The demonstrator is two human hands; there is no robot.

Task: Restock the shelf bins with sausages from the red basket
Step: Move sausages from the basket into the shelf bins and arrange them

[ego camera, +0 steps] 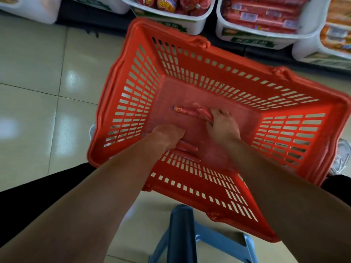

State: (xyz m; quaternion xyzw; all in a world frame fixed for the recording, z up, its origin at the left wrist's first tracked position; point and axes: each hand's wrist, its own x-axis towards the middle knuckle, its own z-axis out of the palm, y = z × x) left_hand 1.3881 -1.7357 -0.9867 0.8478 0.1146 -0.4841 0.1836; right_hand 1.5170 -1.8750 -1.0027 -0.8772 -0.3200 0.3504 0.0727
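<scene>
- Step in hand: gathering the last stock from the red basket (284,114), which stands on the floor just before the shelf bins (224,33).
- The left hand (167,135) is curled round a few sausages (187,148) at the basket's near wall.
- The right hand (222,123) clamps its fingers on a second cluster (191,112) at mid-floor.
- No other pieces show in the basket (blur hides fine detail).
- Next move: lift both handfuls clear of the rim and carry them to the matching bin.
- The centre bin (195,27) holds round red sausages; the right bin (296,37) holds long red sticks.
</scene>
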